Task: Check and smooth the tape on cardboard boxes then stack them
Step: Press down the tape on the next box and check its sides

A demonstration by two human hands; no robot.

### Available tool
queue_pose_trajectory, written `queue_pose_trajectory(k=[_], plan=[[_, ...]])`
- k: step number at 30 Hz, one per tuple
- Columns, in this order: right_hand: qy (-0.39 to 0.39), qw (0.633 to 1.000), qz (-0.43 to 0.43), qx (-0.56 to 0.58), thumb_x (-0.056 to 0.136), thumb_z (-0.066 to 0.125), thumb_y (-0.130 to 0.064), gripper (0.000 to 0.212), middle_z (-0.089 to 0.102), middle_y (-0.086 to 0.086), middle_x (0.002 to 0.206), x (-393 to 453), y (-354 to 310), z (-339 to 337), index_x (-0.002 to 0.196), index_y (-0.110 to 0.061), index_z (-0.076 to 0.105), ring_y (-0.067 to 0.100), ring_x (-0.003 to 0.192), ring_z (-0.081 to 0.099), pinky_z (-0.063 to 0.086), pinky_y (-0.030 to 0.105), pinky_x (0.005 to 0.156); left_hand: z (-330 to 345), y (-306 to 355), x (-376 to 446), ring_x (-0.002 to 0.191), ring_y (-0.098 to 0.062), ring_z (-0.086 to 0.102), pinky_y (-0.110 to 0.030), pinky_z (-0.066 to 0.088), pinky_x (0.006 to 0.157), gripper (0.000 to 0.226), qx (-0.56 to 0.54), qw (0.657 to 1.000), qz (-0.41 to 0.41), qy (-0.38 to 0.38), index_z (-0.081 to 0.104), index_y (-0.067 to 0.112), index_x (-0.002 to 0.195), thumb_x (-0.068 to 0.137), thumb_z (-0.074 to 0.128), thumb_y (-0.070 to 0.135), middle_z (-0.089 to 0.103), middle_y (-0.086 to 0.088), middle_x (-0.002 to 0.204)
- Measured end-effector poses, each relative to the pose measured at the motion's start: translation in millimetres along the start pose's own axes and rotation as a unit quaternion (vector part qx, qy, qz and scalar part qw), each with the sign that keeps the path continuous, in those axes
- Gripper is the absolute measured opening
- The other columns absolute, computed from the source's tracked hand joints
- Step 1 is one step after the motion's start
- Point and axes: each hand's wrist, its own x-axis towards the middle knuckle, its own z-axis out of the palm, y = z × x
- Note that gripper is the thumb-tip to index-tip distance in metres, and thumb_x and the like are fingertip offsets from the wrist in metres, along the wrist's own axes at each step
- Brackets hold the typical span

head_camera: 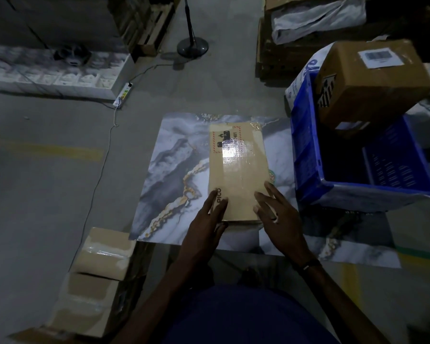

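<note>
- Cardboard box, flat and long, lies on a marble-patterned sheet spread on the concrete floor; clear tape runs lengthwise down its top and glares under the light.
- Printed hazard label with red dashed border at the far end of the box; "PICO" lettering at the near left edge.
- Left hand: fingers straight, held together, lying flat on the near left corner of the box top, over the lettering; not curled round anything.
- Right hand: fingers straight and slightly spread, fingertips on the near right part of the box top beside the tape strip; palm hangs past the near edge. Cannot tell whether the palm touches.
- Dark band on the right wrist.
- Blue plastic crate just right of the sheet; a second cardboard box with a white barcode label sits tilted on its far rim.
- Taped cardboard boxes lined up on the floor at near left, apart from the hands.
- Fan stand base and a power strip with cable further back on the floor.
</note>
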Motion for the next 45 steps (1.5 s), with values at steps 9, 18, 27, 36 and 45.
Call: queue_pose_trajectory(k=[9, 18, 27, 36, 45], plan=[[0.008, 0.998, -0.052, 0.031, 0.093, 0.07, -0.028, 0.038, 0.052, -0.005, 0.15, 24.0, -16.8, -24.8, 0.129, -0.017, 0.069, -0.006, 0.138, 0.043, 0.035, 0.009, 0.109, -29.9, 20.9, 23.2, 0.129, -0.015, 0.055, -0.005, 0.034, 0.102, 0.048, 0.006, 0.996, 0.021, 0.086, 0.057, 0.014, 0.142, 0.096, 0.07, 0.015, 0.047, -0.004, 0.154], [0.104, 0.986, -0.113, 0.059, 0.094, 0.074, -0.021, 0.033, 0.065, -0.002, 0.131, 81.0, -52.8, -58.7, 0.127, -0.02, 0.069, 0.008, 0.117, 0.063, 0.051, 0.013, 0.088, -76.7, 53.3, 84.2, 0.125, -0.006, 0.057, -0.02, 0.048, 0.1, 0.039, -0.04, 0.979, 0.03, 0.198, 0.067, 0.017, 0.131, 0.094, 0.076, 0.026, 0.059, 0.001, 0.14], [0.127, 0.991, -0.051, 0.009, 0.092, 0.075, -0.035, 0.03, 0.064, -0.017, 0.123, 125.6, -56.2, -53.6, 0.121, -0.031, 0.07, 0.001, 0.116, 0.058, 0.048, 0.016, 0.093, -81.4, 41.1, 126.0, 0.12, 0.024, 0.043, 0.001, 0.033, 0.097, 0.031, -0.062, 0.98, -0.009, 0.19, 0.075, 0.024, 0.119, 0.09, 0.077, 0.035, 0.054, 0.007, 0.148], [0.1, 0.995, -0.001, -0.019, 0.091, 0.074, -0.026, 0.019, 0.061, -0.007, 0.133, 168.3, -39.4, -21.0, 0.109, -0.027, 0.072, -0.001, 0.113, 0.054, 0.053, 0.029, 0.095, -75.1, 13.4, 167.2, 0.105, -0.003, 0.064, -0.029, 0.056, 0.092, 0.044, -0.031, 0.994, -0.048, 0.097, 0.065, 0.022, 0.126, 0.089, 0.073, 0.043, 0.027, 0.004, 0.162], [-0.015, 0.993, 0.009, -0.114, 0.106, 0.048, -0.035, 0.044, 0.027, 0.001, 0.167, 177.1, -41.8, -9.7, 0.146, -0.021, 0.053, 0.011, 0.152, 0.025, 0.031, 0.031, 0.119, -71.4, -3.4, 194.2, 0.11, -0.029, 0.066, -0.042, 0.056, 0.092, 0.053, 0.045, 0.997, -0.067, 0.003, 0.042, 0.026, 0.142, 0.097, 0.057, 0.049, 0.01, -0.001, 0.165]])
